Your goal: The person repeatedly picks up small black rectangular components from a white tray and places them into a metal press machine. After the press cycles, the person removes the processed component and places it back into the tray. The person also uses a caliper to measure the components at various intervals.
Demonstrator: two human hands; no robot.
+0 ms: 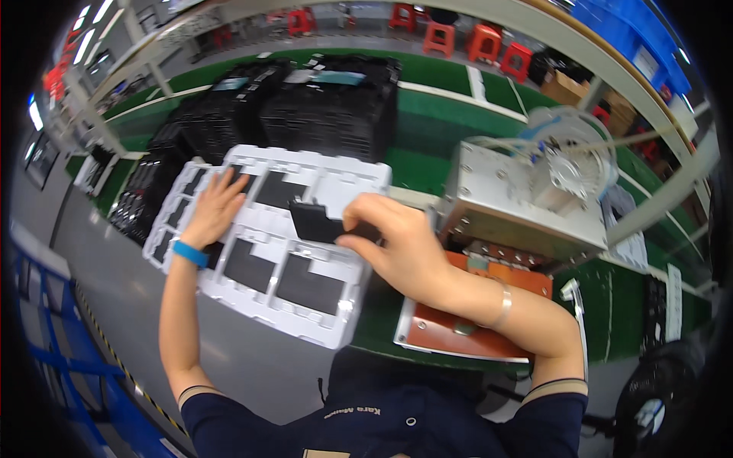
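Observation:
A thin black sheet piece (314,223) with a stepped edge is pinched between the thumb and fingers of my right hand (393,240). It is held tilted over a white moulded tray (305,330). Several flat black pieces, such as this one (309,284), lie in the tray's recesses; the recess at the far right shows bare white. My left hand (216,210), with a blue band at the wrist, rests fingers spread on the tray's left part. Its fingertips reach a black piece at the far side.
Tall stacks of black trays (332,114) stand behind the white tray. To the right is a metal machine (527,202) with tubing, above an orange-brown plate fixture (469,328). A shelf frame (603,46) spans overhead. Red stools (485,42) stand beyond the green bench.

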